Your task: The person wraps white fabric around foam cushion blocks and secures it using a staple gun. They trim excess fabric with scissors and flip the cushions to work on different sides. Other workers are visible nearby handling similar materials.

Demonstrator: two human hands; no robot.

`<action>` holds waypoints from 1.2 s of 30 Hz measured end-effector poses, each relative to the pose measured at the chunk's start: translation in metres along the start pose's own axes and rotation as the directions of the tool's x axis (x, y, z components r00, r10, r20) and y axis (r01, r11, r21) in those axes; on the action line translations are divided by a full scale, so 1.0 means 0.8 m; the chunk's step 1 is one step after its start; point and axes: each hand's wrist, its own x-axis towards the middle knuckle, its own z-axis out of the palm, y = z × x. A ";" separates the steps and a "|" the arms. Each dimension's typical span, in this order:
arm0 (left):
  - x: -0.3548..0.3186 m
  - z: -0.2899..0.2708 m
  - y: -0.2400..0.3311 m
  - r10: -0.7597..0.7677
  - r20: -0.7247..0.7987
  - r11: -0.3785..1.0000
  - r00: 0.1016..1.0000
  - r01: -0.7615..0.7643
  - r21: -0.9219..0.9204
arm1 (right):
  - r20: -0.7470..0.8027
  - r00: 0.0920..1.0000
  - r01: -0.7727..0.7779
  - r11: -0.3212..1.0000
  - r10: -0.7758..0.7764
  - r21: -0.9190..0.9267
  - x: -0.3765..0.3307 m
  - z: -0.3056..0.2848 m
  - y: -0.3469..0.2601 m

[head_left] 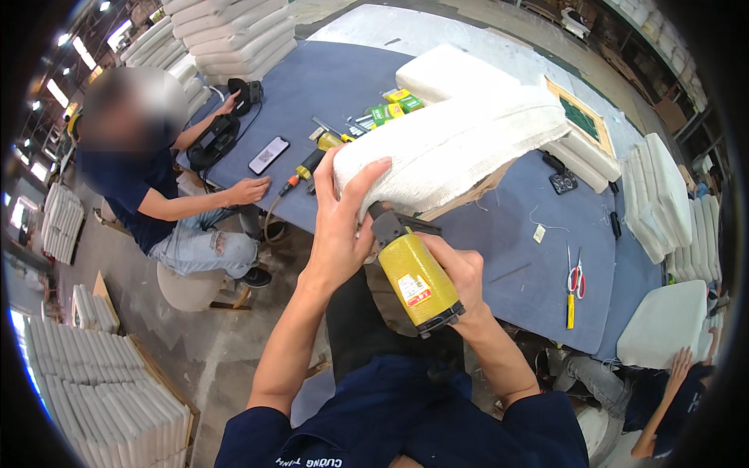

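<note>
A white fabric-covered seat pad [460, 152] is tilted up over the table's near edge. My left hand [337, 226] is closed on its left end, thumb and fingers gripping the fabric. In my right hand [462, 273] is a yellow and black staple gun [417, 277], its fingers wrapped round the handle, partly hidden behind the gun body. The gun's black nose is at the pad's lower edge, close to my left fingers. I cannot tell whether it touches the pad. Bare wooden board [468, 193] shows at the pad's underside.
On the blue-grey table [523, 234] lie scissors [576, 279], a yellow-handled tool [570, 310], green-yellow boxes [385, 114], a phone [269, 154] and another air tool [307, 167] with a hose. A person [148, 171] sits at left holding black gear; another is at lower right. Stacked pads [234, 35] stand behind.
</note>
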 end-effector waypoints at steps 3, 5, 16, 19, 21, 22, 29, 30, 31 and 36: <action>-0.002 -0.005 -0.014 0.049 -0.011 0.998 0.999 -0.048 0.048 | 0.113 0.993 -0.015 0.996 0.025 -0.093 0.001 -0.004 0.008; -0.007 -0.011 -0.008 0.045 0.042 0.999 0.998 -0.047 0.028 | 0.049 0.998 -0.027 1.000 0.027 -0.004 -0.008 -0.011 0.002; 0.098 -0.136 -0.024 -0.134 0.512 0.990 0.849 0.139 0.029 | -0.327 0.624 -0.763 0.463 0.710 -0.452 -0.252 -0.178 0.246; 0.110 -0.044 0.059 -0.098 0.486 0.744 0.868 -0.260 0.615 | -0.469 0.470 -0.840 0.214 0.748 -0.499 -0.324 -0.205 0.315; 0.108 0.034 0.094 0.033 0.464 0.703 0.885 -0.351 0.619 | -0.468 0.503 -0.800 0.187 0.727 -0.570 -0.306 -0.196 0.310; 0.111 0.067 0.106 0.066 0.431 0.703 0.900 -0.348 0.620 | -0.446 0.606 -0.738 0.256 0.658 -0.625 -0.294 -0.193 0.298; 0.104 0.148 0.088 0.331 0.274 0.647 0.903 -0.429 0.630 | -0.220 0.784 -0.331 0.691 0.580 0.642 -0.091 -0.172 0.132; 0.102 0.137 0.085 0.362 0.281 0.652 0.889 -0.457 0.605 | -0.217 0.819 -0.263 0.684 0.532 0.681 -0.077 -0.169 0.119; 0.102 0.120 0.080 0.387 0.287 0.652 0.876 -0.480 0.587 | -0.173 0.831 -0.261 0.644 0.529 0.719 -0.064 -0.163 0.106; 0.103 0.087 0.081 0.454 0.317 0.737 0.833 -0.551 0.392 | -0.143 0.852 -0.170 0.524 0.504 0.835 -0.027 -0.143 0.095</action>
